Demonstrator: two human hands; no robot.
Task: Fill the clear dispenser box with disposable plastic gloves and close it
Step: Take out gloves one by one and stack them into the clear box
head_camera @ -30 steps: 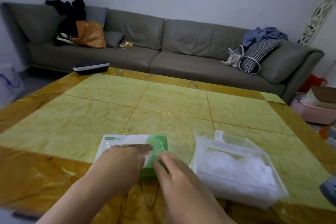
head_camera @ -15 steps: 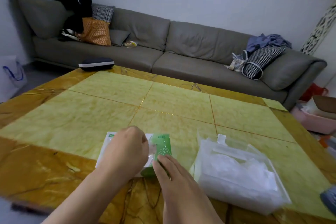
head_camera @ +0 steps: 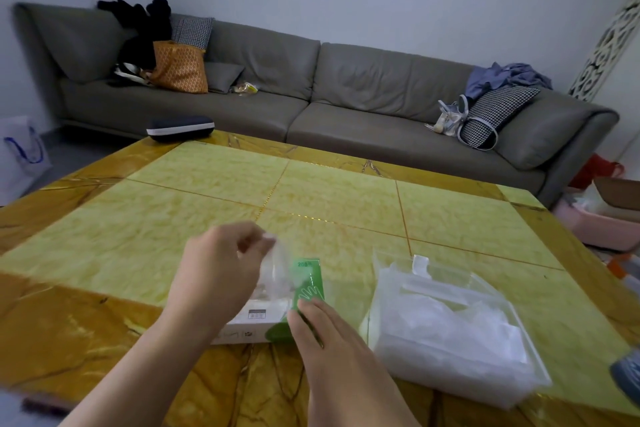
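Gloves (head_camera: 277,270) of thin clear plastic rise in a loose bunch from the top of a green-and-white carton (head_camera: 308,288), pinched between the curled fingertips of the person's left hand (head_camera: 221,270), which is lifted above the carton. The right hand (head_camera: 322,336) lies on the carton's near green end with straight fingers pressing down on it, curled round nothing. The two hands are close together, the left higher and farther from the person, and the right nearer.

The carton lies flat near the front edge of the table (head_camera: 173,218), a yellow-green marbled top with an amber border. Just beside the carton, on the person's right and apart from it, sits the clear dispenser box (head_camera: 460,333), tilted slightly, with crumpled white plastic gloves showing through its walls; a small white tab stands at its far edge. Whether its lid is fully shut cannot be told.

Behind the table runs a long grey sofa (head_camera: 346,87) carrying an orange bag (head_camera: 180,68), checked cushions and some blue clothing. A dark case (head_camera: 180,128) with a white band lies at the table's far left corner.
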